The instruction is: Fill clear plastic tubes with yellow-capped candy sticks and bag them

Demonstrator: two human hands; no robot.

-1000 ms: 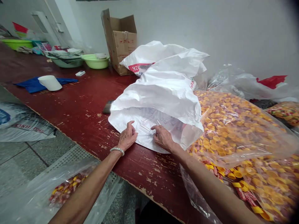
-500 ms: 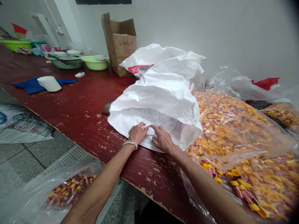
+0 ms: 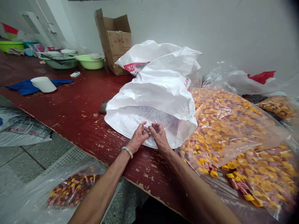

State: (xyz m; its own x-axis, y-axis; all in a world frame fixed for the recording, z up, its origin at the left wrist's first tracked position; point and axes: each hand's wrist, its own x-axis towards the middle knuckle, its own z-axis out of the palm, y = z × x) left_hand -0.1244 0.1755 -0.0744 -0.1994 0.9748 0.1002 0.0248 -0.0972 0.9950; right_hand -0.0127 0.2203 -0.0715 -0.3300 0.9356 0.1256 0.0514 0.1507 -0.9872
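Working close together in head view, both hands at gaping mouth of white sack (image 3: 161,85). Left hand (image 3: 137,137), pale beaded bracelet (image 3: 127,152) at wrist, fingers bent, gap narrow. Right hand (image 3: 159,137) just beside, fingertips curled inward, also narrow. Can't tell whether either pinches anything: too small. Sack lies on red surface (image 3: 81,102), clear loop-ended pieces (image 3: 153,113) showing inside mouth. Right of sack: clear bag (image 3: 221,115), packed with yellow-ringed pieces. Behind, leftward: cardboard box (image 3: 119,46), flaps up.

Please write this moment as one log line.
left hand, right hand: close together | place: open mouth of white sack | grip: unclear
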